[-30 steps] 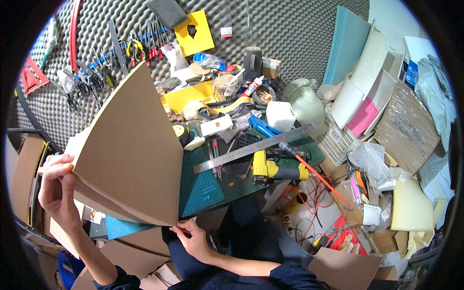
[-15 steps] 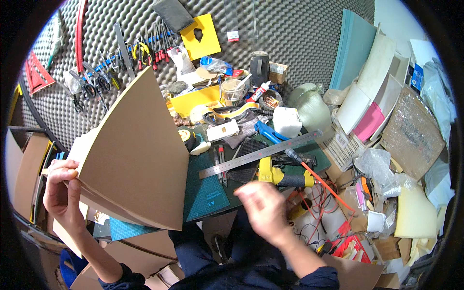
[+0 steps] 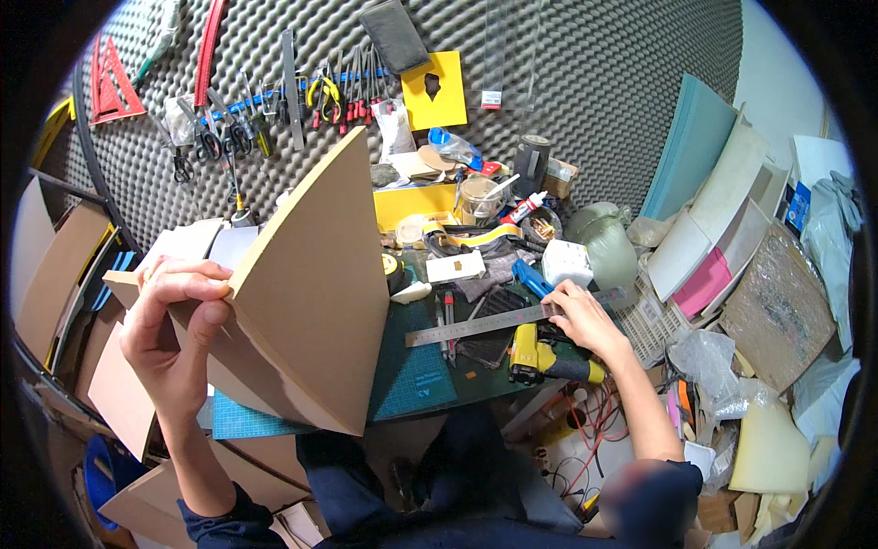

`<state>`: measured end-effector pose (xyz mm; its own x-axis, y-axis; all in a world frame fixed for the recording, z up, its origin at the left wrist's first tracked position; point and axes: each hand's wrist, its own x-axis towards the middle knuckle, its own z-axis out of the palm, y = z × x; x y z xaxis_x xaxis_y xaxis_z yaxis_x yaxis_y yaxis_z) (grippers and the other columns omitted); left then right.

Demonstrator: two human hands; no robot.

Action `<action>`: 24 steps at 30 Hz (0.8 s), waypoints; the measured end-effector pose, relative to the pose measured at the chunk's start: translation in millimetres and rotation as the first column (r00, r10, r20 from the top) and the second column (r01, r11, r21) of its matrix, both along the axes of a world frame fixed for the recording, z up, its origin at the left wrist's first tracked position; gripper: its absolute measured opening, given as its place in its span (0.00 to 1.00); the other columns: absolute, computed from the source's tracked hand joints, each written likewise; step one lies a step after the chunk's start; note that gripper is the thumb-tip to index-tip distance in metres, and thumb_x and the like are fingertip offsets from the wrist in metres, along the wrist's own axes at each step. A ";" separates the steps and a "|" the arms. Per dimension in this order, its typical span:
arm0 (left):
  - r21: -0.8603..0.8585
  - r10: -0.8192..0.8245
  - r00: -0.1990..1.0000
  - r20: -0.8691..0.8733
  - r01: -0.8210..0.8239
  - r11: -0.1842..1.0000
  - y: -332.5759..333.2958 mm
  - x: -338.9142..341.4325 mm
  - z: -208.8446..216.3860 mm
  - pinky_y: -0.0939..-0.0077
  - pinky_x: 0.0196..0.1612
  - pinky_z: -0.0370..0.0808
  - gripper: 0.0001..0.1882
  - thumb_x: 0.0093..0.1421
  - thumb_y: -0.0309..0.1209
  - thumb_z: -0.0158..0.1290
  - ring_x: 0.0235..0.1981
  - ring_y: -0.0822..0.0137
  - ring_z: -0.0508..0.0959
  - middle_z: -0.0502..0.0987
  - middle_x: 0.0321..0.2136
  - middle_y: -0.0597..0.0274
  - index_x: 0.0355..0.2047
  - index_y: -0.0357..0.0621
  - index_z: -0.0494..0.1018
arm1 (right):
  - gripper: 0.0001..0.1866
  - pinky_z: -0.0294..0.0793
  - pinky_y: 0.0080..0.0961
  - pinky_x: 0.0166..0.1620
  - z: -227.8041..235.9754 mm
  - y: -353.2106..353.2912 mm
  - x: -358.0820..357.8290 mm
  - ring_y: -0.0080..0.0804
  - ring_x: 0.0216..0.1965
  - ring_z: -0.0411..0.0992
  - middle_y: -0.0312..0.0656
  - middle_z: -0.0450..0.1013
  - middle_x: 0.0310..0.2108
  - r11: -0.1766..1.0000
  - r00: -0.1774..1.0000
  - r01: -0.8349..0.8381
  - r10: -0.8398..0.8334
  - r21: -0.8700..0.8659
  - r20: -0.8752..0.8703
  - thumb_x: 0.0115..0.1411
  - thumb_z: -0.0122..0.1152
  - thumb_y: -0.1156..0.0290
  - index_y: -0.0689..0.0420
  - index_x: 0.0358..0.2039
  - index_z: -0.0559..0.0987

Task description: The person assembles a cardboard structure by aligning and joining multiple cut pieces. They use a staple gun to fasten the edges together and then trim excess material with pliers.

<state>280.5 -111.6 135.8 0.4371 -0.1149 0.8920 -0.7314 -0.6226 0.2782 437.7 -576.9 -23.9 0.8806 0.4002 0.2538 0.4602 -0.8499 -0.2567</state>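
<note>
Grey foam point(image 3: 604, 91) with a bumpy, egg-box surface covers the wall behind my counter point(image 3: 494, 391), whose dark green top is crowded toward the back, leaving a working strip near me. The board point(image 3: 320, 274), flat, brown and matt like fibreboard with a paler cut edge, stands upright at the counter's left, one lower corner reaching the front edge. A second board point(image 3: 251, 380) meets it at an angle on the left; whether they are joined I cannot tell. My left hand point(image 3: 169, 334) pinches the upper near corner, thumb against fingertips with the edge between them, presumably because so thin a base would let it tip. Beneath spreads a teal mat point(image 3: 416, 384), gridded and smooth, probably there to spare the top from blades. The ruler point(image 3: 476, 327), a long strip of shiny metal, lies slantwise to the board's right; my right hand point(image 3: 585, 318) reaches over it, fingers half bent and touching it near its far end, though I cannot tell how firmly they close. Just below sits the yellow tool point(image 3: 525, 352), chunky with black grips, its handle turned to the right, handy for that side. Smaller are the white block point(image 3: 567, 263), soft-cornered, and the slim knives point(image 3: 450, 320) by the ruler's near end.
</note>
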 end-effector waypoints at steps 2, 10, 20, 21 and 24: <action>0.009 0.011 1.000 0.015 -0.012 1.000 -1.5 0.4 0.9 0.71 0.50 0.64 0.05 0.56 0.22 0.61 0.39 0.67 0.77 0.82 0.33 0.55 0.33 0.37 0.78 | 0.17 0.72 0.34 0.49 5.9 -4.0 3.7 0.43 0.44 0.72 0.45 0.69 0.44 0.995 0.998 -0.037 0.041 0.094 -0.047 0.52 0.69 0.75 0.58 0.43 0.78; 0.033 0.057 0.998 0.040 -0.059 0.998 -3.7 0.1 2.3 0.65 0.56 0.58 0.04 0.56 0.23 0.61 0.38 0.71 0.80 0.82 0.32 0.62 0.31 0.42 0.78 | 0.18 0.73 0.29 0.42 55.8 -27.7 29.2 0.34 0.35 0.74 0.42 0.74 0.34 0.952 0.994 0.087 -0.102 0.294 0.037 0.51 0.72 0.71 0.57 0.43 0.81; 0.043 0.083 0.996 0.037 -0.084 0.995 -6.4 -2.1 6.0 0.65 0.55 0.59 0.04 0.53 0.23 0.62 0.37 0.71 0.80 0.83 0.31 0.63 0.30 0.43 0.79 | 0.18 0.76 0.36 0.45 34.0 37.5 132.5 0.43 0.42 0.79 0.49 0.80 0.38 0.948 0.970 0.236 -0.242 0.212 0.005 0.51 0.73 0.62 0.55 0.42 0.85; 0.039 0.065 0.998 0.027 -0.066 0.997 -6.9 -2.4 6.8 0.66 0.55 0.60 0.05 0.53 0.22 0.62 0.38 0.71 0.80 0.83 0.32 0.63 0.31 0.43 0.79 | 0.18 0.76 0.37 0.45 27.7 40.8 137.3 0.43 0.42 0.79 0.49 0.80 0.38 0.948 0.965 0.253 -0.261 0.195 0.015 0.51 0.73 0.62 0.55 0.41 0.85; 0.051 0.073 0.997 0.024 -0.074 0.996 -8.1 -3.6 8.2 0.67 0.55 0.60 0.05 0.53 0.22 0.62 0.38 0.71 0.81 0.84 0.32 0.62 0.31 0.42 0.80 | 0.19 0.76 0.38 0.46 14.6 45.5 147.2 0.43 0.42 0.79 0.48 0.80 0.38 0.967 0.974 0.221 -0.225 0.125 0.016 0.52 0.73 0.61 0.55 0.43 0.84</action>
<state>276.9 -119.6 144.0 0.4263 -0.1293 0.8953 -0.6889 -0.6879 0.2286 584.8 -531.4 -9.3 0.9353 0.1593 0.3158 0.2718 -0.8951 -0.3535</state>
